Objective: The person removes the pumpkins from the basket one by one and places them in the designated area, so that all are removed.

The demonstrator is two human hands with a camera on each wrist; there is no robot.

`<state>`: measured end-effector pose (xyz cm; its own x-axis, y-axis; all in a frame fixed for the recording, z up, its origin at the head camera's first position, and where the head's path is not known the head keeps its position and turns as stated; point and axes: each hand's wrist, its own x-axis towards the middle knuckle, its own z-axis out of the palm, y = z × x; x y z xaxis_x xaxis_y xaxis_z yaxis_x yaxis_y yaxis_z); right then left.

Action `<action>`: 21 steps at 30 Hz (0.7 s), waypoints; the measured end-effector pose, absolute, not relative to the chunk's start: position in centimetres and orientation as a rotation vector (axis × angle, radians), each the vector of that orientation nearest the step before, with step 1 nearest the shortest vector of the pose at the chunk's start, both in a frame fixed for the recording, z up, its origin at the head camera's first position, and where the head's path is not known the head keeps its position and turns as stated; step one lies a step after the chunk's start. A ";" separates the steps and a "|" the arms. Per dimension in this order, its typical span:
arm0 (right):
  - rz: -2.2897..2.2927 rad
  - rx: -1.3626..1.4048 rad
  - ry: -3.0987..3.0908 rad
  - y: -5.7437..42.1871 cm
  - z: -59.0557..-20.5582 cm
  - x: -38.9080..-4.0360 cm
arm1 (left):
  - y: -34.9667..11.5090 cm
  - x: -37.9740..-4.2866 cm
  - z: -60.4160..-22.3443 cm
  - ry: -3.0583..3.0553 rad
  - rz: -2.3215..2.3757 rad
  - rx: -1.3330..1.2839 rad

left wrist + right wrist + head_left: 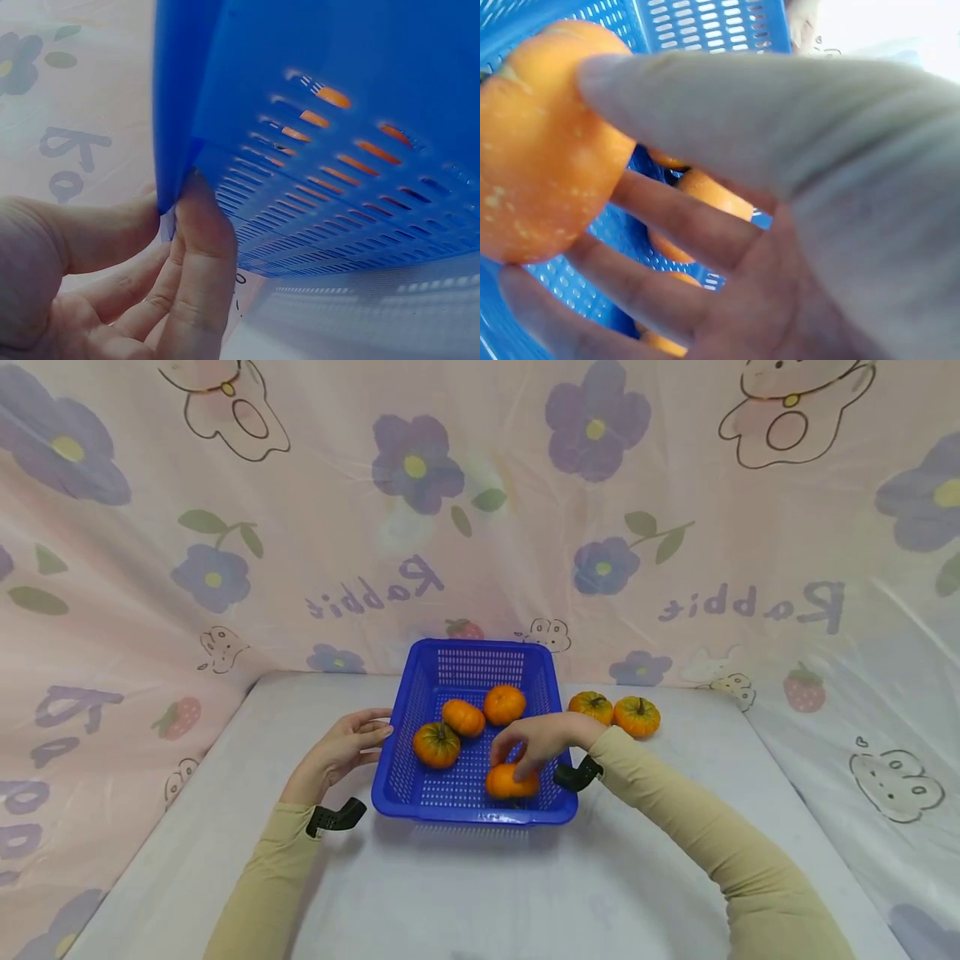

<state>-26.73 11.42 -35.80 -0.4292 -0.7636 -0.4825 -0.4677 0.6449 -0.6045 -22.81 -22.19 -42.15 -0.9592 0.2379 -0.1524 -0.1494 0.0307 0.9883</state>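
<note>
A blue plastic basket (pixel 472 815) stands on the white surface, with small orange pumpkins inside. My left hand (pixel 339 753) pinches its left rim between thumb and fingers, as the left wrist view shows against the basket wall (pixel 225 67). Inside the front right corner, my right hand (pixel 546 737) holds a small pumpkin (pixel 504 783), thumb on one side and fingers around the other. That pumpkin (pixel 547 142) fills the left of the right wrist view. Three more lie in the basket: a green-streaked pumpkin (pixel 437 747), an orange pumpkin (pixel 463 718) and another pumpkin (pixel 505 705) behind.
Two green-streaked pumpkins, a nearer pumpkin (pixel 637 718) and a pumpkin (pixel 588 705) beside it, sit on the white tabletop (pixel 465 902) right of the basket. A printed curtain (pixel 510 560) hangs behind and along the sides.
</note>
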 end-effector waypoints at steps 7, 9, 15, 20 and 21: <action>-0.545 -0.907 2.088 11.6 -35.4 -26.8 | -22.3 -22.9 -42.1 2.032 2.008 0.112; -0.538 -0.910 2.102 11.6 -35.4 -26.9 | -22.3 -22.9 -42.1 2.031 2.011 0.113; -0.508 -0.976 2.169 11.8 -35.5 -27.0 | -22.4 -23.0 -42.1 2.037 2.017 0.119; -0.510 -0.984 2.213 11.8 -35.8 -26.7 | -22.4 -22.9 -42.3 2.018 2.019 0.131; -0.500 -0.993 2.229 11.8 -35.9 -26.7 | -22.5 -23.0 -42.3 2.014 2.021 0.128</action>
